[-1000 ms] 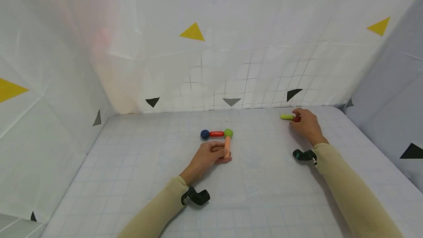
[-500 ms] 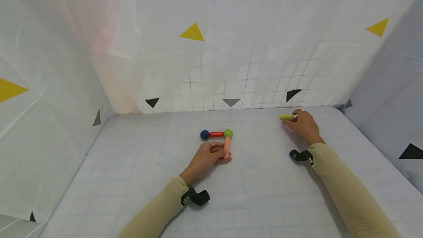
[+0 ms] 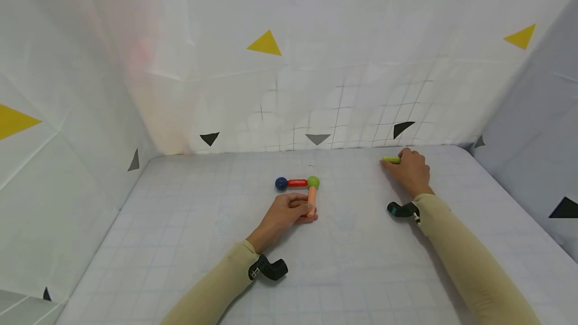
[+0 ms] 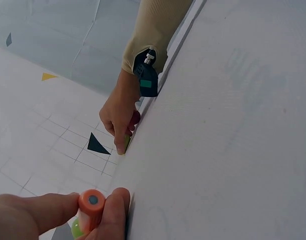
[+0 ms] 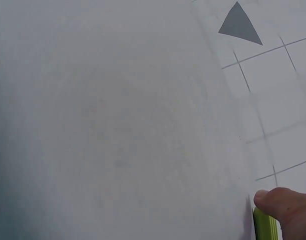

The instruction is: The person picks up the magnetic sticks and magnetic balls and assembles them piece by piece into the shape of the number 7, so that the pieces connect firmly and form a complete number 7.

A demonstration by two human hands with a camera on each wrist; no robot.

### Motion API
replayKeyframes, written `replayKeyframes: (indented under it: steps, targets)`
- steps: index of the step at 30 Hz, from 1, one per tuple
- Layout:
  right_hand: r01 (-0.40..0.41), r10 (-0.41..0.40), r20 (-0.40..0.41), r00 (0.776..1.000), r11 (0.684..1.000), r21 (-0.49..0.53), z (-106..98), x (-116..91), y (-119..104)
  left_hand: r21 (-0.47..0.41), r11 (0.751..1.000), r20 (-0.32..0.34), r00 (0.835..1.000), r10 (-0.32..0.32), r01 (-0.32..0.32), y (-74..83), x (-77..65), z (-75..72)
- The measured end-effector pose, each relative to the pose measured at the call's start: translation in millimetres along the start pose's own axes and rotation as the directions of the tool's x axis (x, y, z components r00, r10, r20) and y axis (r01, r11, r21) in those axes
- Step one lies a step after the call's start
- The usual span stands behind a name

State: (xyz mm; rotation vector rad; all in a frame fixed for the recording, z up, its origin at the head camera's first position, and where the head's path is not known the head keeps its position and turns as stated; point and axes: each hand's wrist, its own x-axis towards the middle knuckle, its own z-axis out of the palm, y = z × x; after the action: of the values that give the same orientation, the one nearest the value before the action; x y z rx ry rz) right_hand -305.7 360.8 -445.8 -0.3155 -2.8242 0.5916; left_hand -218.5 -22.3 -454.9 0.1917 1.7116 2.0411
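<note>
My left hand (image 3: 281,213) pinches an orange magnetic rod (image 3: 312,200) between thumb and fingers, near its front end. In the left wrist view, a grey disc shows in the end of that rod (image 4: 93,200). Its far end meets a lime-green ball (image 3: 313,181). From this ball a red rod (image 3: 297,183) runs left to a dark blue ball (image 3: 281,183), forming an L. At the back right, my right hand (image 3: 412,170) grips a yellow-green rod (image 3: 392,160), its thumb along the rod. A dark red ball (image 4: 136,118) peeks out beneath that hand in the left wrist view.
A white sheet with faint grid lines covers the table (image 3: 343,270). White walls stand at the back and both sides, marked with yellow triangles (image 3: 265,43), black ones (image 3: 403,129) and grey ones (image 3: 318,139). Each wrist wears a dark camera (image 3: 271,268).
My right hand has shifted a little left, its thumb now along the yellow-green rod; the dark red ball has become hidden in the head view. The left hand and the L have stayed put.
</note>
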Motion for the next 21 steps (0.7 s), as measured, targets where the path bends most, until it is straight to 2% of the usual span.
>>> replayKeyframes:
  steps: [9, 21]
  targets:
    - [-0.004, 0.005, -0.024, 1.000, 1.000, 0.021, 6.0, 1.2, 1.0, 0.005, 1.000, 0.009, 1.000, 0.012, -0.012, -0.5, -0.2, -0.5]
    - [0.056, -0.055, -0.026, 0.998, 0.998, 0.031, 7.2, -2.2, -0.1, 0.011, 1.000, 0.020, 0.999, 0.026, -0.027, -1.6, -0.8, -0.8]
